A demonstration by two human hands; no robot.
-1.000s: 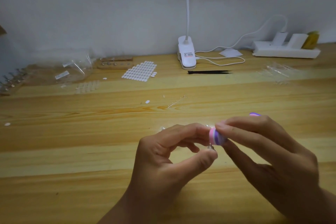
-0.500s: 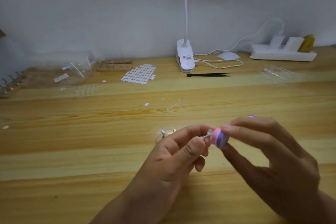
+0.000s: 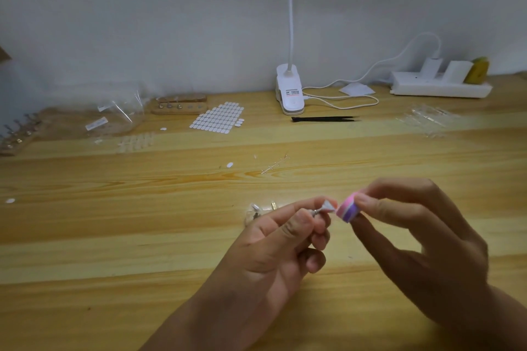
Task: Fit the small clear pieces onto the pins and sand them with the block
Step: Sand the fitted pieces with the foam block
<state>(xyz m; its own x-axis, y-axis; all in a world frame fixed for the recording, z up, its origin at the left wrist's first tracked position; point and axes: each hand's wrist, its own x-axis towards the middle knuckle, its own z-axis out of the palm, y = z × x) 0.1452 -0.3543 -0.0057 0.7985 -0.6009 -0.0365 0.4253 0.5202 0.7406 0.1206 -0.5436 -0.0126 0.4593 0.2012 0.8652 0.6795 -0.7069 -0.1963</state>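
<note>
Your left hand [image 3: 273, 245] sits in the lower middle of the frame, thumb and forefinger pinched on the pin [image 3: 315, 211]. The small clear piece [image 3: 328, 206] on its tip points right. Your right hand [image 3: 422, 245], lower right, grips the pink-and-purple block [image 3: 347, 209] between thumb and fingertips, the other fingers spread loosely below. The block's pink face stands right against the clear piece; you cannot tell whether they actually touch.

A second ago your left fingers arched over the block and hid the piece, with only a glint of the pin showing under it. Now the pin lies nearly level and the piece shows plainly to the left of the block. Since half a second ago both hands have barely shifted.

On the table [image 3: 114, 236], just behind your left hand, lie a few loose clear pieces and pins [image 3: 256, 211]. Along the upper part of the frame stand the wooden pin holder [image 3: 179, 108], the sheet of white ovals [image 3: 218, 118], the lamp clip [image 3: 289, 91] and the black tweezers [image 3: 325, 119].
</note>
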